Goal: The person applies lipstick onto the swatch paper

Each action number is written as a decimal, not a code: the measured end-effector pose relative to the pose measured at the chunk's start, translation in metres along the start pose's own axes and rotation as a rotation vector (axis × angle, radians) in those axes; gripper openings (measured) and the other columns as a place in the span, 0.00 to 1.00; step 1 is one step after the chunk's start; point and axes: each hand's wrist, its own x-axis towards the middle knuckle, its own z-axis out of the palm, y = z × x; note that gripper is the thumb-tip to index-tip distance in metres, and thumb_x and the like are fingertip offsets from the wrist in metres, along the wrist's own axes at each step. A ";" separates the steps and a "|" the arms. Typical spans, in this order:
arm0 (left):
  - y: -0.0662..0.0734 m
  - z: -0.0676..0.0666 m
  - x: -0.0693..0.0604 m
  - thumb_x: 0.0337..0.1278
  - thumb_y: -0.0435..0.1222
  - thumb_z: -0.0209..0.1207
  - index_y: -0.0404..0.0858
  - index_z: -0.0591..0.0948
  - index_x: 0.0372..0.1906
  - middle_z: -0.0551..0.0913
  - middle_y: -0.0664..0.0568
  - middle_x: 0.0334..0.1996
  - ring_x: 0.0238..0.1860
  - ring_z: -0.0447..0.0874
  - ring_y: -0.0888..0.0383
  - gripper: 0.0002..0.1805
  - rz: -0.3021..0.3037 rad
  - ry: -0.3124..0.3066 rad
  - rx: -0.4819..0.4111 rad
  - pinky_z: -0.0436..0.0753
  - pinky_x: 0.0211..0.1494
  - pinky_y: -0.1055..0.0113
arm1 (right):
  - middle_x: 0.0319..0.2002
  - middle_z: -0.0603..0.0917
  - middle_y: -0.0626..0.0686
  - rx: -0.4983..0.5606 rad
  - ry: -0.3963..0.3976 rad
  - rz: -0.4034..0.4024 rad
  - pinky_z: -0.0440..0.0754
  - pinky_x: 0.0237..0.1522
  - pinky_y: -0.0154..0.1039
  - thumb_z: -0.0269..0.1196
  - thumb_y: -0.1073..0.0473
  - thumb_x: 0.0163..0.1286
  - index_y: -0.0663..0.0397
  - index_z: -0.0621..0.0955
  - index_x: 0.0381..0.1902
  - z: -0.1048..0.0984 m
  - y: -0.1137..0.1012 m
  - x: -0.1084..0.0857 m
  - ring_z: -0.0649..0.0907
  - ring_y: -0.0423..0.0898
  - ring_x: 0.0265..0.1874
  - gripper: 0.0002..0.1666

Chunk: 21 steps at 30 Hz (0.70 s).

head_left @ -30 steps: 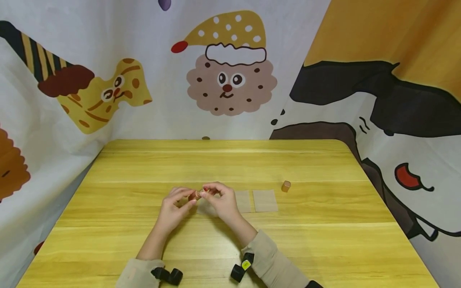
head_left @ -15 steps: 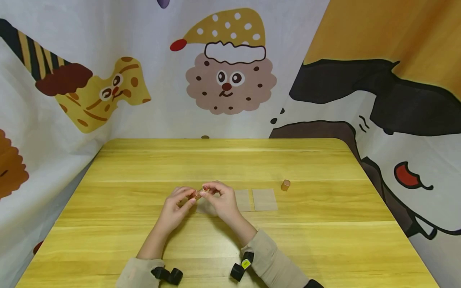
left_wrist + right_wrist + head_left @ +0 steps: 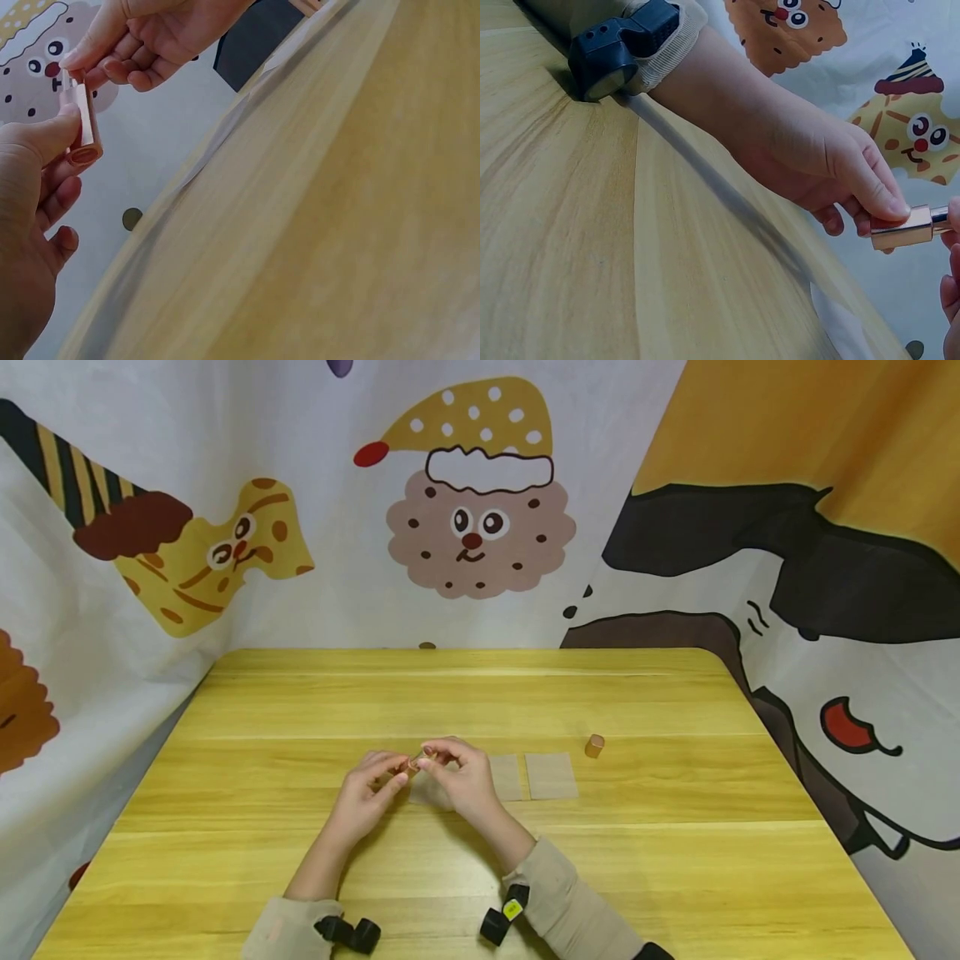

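In the head view, both hands meet above the left part of the table, over a row of thin beige squares. My left hand [image 3: 365,795] pinches the rose-gold base of a lipstick tube [image 3: 88,124] between thumb and fingers. With thumb and fingertips, my right hand [image 3: 463,781] pinches the tube's other end, at the silvery inner part. In the right wrist view the silvery collar [image 3: 939,217] shows between the two hands; the tip lies hidden behind fingers. A small rose-gold cap-like piece [image 3: 595,747] stands apart on the table, right of the squares.
A beige square [image 3: 552,777] lies at the right end of the row, and another square [image 3: 506,778] beside it. The leftmost square [image 3: 431,793] is partly covered by my right hand. Behind the wooden table [image 3: 480,693] hangs a cartoon-printed curtain [image 3: 330,435].
Both hands stay in nearly the same spot, still holding the lipstick, with only slight finger shifts. The head view has tilted a little. The piece on the table has not moved.
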 end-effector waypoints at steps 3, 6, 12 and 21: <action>-0.014 0.003 -0.001 0.50 0.23 0.65 0.31 0.84 0.42 0.83 0.46 0.39 0.41 0.76 0.50 0.12 -0.002 0.031 -0.015 0.77 0.37 0.58 | 0.34 0.84 0.62 0.010 0.000 0.009 0.78 0.40 0.38 0.67 0.74 0.57 0.73 0.82 0.39 0.000 0.000 0.000 0.78 0.46 0.30 0.10; -0.021 0.004 -0.001 0.48 0.25 0.68 0.37 0.85 0.39 0.83 0.52 0.35 0.39 0.75 0.54 0.11 -0.019 0.042 -0.035 0.75 0.38 0.58 | 0.34 0.84 0.63 0.015 -0.004 0.007 0.78 0.39 0.38 0.67 0.74 0.57 0.75 0.82 0.39 0.000 0.000 0.000 0.78 0.46 0.30 0.11; -0.022 0.005 -0.002 0.43 0.26 0.71 0.41 0.85 0.35 0.80 0.58 0.31 0.35 0.73 0.55 0.12 -0.043 0.061 -0.055 0.71 0.37 0.64 | 0.34 0.84 0.63 0.005 -0.009 -0.020 0.78 0.37 0.40 0.67 0.74 0.57 0.73 0.83 0.38 0.000 0.002 0.000 0.78 0.49 0.29 0.10; -0.017 0.007 -0.001 0.40 0.21 0.70 0.37 0.83 0.37 0.81 0.49 0.36 0.37 0.72 0.51 0.16 -0.027 0.104 -0.083 0.70 0.35 0.58 | 0.33 0.84 0.63 -0.002 -0.007 -0.039 0.79 0.38 0.43 0.67 0.74 0.57 0.73 0.82 0.37 -0.003 -0.001 0.001 0.78 0.49 0.29 0.09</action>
